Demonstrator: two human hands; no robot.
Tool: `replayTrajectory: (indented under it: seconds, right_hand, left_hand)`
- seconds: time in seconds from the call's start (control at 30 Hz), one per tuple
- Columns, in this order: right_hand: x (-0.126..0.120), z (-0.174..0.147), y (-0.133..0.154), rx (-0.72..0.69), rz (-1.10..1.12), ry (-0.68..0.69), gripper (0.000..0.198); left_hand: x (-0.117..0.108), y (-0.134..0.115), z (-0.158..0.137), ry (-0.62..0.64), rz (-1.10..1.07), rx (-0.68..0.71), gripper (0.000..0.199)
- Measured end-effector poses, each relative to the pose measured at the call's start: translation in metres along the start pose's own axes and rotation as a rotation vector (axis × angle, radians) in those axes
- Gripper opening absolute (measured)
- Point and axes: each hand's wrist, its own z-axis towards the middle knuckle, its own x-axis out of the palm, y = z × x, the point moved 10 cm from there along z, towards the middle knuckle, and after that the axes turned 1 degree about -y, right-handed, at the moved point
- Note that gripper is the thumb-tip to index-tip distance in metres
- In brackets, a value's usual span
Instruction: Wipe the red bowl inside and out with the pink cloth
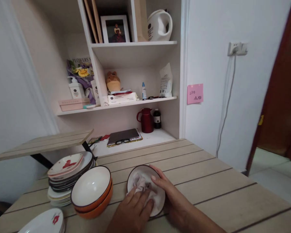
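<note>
My right hand (171, 194) grips the right rim of a white bowl (147, 171) with a dark edge, thumb on the inside and fingers behind. The bowl is tilted toward me over the table; its outside is hidden. Inside it, my left hand (135, 205) presses a crumpled pale cloth (140, 183) with closed fingers. To the left stand two nested orange bowls (94, 210) with white insides. Behind them rises a stack of plates (70, 171), topped by a dish with a red pattern. White plates (43, 221) with a red flower lie at the lower left.
The slatted wooden table (220, 191) reaches the wall shelves. A raised wooden board (50, 140) overhangs the plate stack. Further back are a red jug (146, 120), a dark bottle (157, 118) and a dark folder (123, 136) with glasses on it.
</note>
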Motion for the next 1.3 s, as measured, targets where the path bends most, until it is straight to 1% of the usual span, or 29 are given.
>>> replayTrajectory:
  seconds: [0.1,0.17,0.27,0.33,0.43,0.53,0.7,0.8,0.9,0.97,1.1,1.2,1.3]
  right_hand:
    - [-0.001,0.0,-0.006,0.039,0.061,0.003,0.086]
    - [0.0,-0.002,-0.009,0.052,0.072,0.003,0.098]
    - [0.006,-0.004,-0.009,0.043,0.075,0.029,0.111]
    - [0.01,-0.006,-0.01,0.038,0.073,0.062,0.113]
    - [0.014,-0.008,-0.011,0.033,0.067,0.098,0.112]
    - [0.015,-0.008,-0.01,0.019,0.063,0.12,0.11]
    - [0.022,-0.005,-0.019,0.053,0.088,0.173,0.111]
    - [0.024,-0.004,-0.028,0.067,0.087,0.194,0.106]
    - [0.019,-0.002,-0.038,0.102,0.095,0.169,0.097]
    - [0.014,0.0,-0.04,0.125,0.125,0.138,0.089]
    - [0.002,0.001,-0.038,0.172,0.156,-0.001,0.076]
    - [0.0,-0.002,-0.029,0.151,0.106,-0.045,0.072]
    - [0.001,-0.005,-0.024,0.135,0.03,-0.046,0.076]
  left_hand:
    - [-0.004,0.004,0.0,-0.132,0.004,-0.109,0.044]
    - [-0.004,0.003,-0.001,-0.191,0.0,-0.161,0.044]
    - [-0.004,0.004,-0.002,-0.212,-0.003,-0.195,0.045]
    - [-0.006,0.006,-0.004,-0.213,-0.006,-0.22,0.045]
    - [-0.007,0.01,-0.006,-0.201,-0.015,-0.252,0.045]
    - [-0.003,0.008,-0.009,-0.193,-0.023,-0.258,0.045]
    - [0.005,0.007,-0.023,-0.286,0.07,-0.345,0.044]
    - [0.013,0.003,-0.027,-0.274,0.109,-0.364,0.041]
    - [0.01,-0.004,-0.022,-0.273,0.122,-0.325,0.038]
    - [0.006,-0.009,-0.016,-0.258,0.125,-0.26,0.04]
    - [0.006,-0.015,-0.007,-0.176,0.108,-0.133,0.038]
    - [0.009,-0.018,-0.006,-0.164,0.087,-0.136,0.036]
    - [0.011,-0.018,-0.004,-0.19,0.057,-0.187,0.042]
